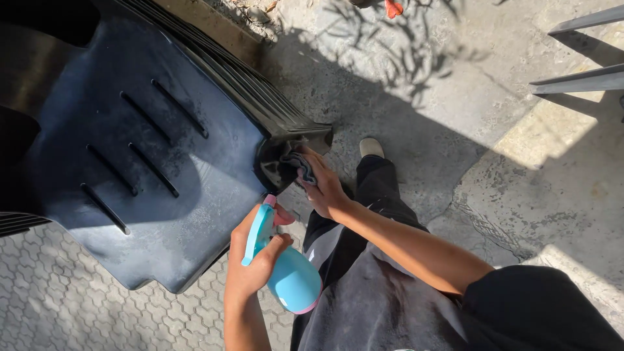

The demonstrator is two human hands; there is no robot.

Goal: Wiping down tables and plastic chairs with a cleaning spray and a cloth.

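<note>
Right hand [323, 187] clamped on soft, limp cloth [298, 167] against stiff chair corner [296, 140]; left hand [252, 263], just below, grips light, likely slippery spray bottle [289, 273] by its neck.

The left hand [255, 260] is curled shut, forearm raised from below. The right hand [323, 188] is clenched, its arm stretched forward, wrist bent.

We have one view only — a head-worn camera looking steeply down, close over our left hand [250, 270], right hand [323, 188] and the black plastic chair [130, 149] — pavement beyond.
</note>
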